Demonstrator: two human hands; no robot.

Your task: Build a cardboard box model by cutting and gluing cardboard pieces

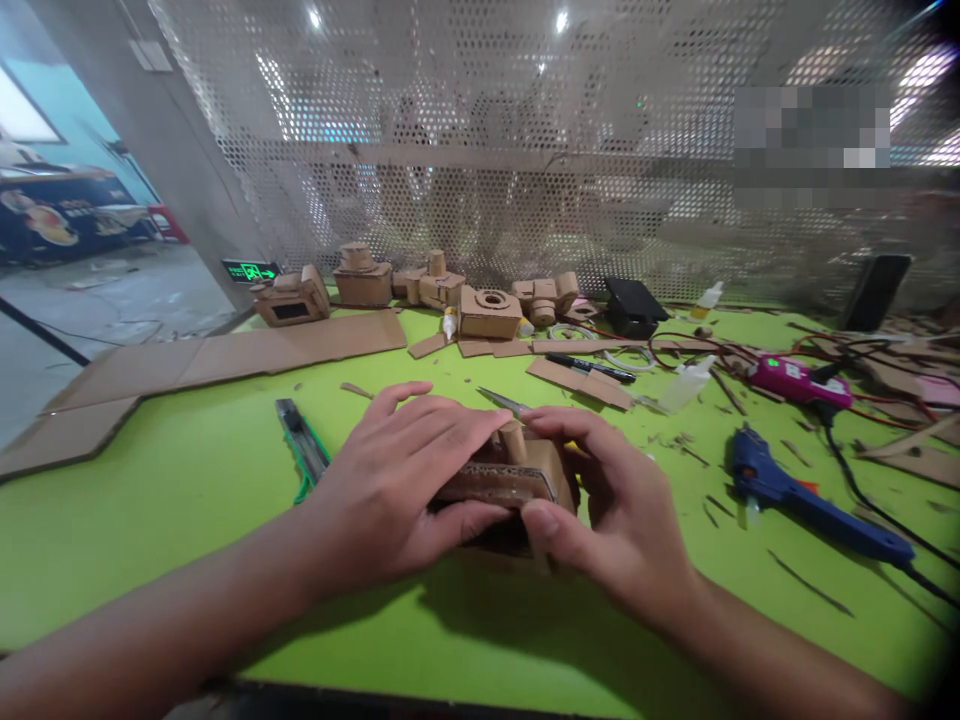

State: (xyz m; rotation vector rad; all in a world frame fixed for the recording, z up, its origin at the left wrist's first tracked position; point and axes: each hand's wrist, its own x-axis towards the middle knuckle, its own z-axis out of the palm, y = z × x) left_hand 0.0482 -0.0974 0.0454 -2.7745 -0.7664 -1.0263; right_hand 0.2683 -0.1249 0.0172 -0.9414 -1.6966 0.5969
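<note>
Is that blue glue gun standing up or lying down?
Lying down: the blue glue gun is on its side, handle stretched along the green table.

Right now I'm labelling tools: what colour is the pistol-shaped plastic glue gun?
The glue gun is mostly blue, best seen in the head view.

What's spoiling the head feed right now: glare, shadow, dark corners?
Head view: bright glare spots on the perforated screen; head view again: pixelated block upper right, right-hand corners dark; same view: shadow on the green table below the left hand and right hand, the lower part of the cardboard model too dark to read.
</note>
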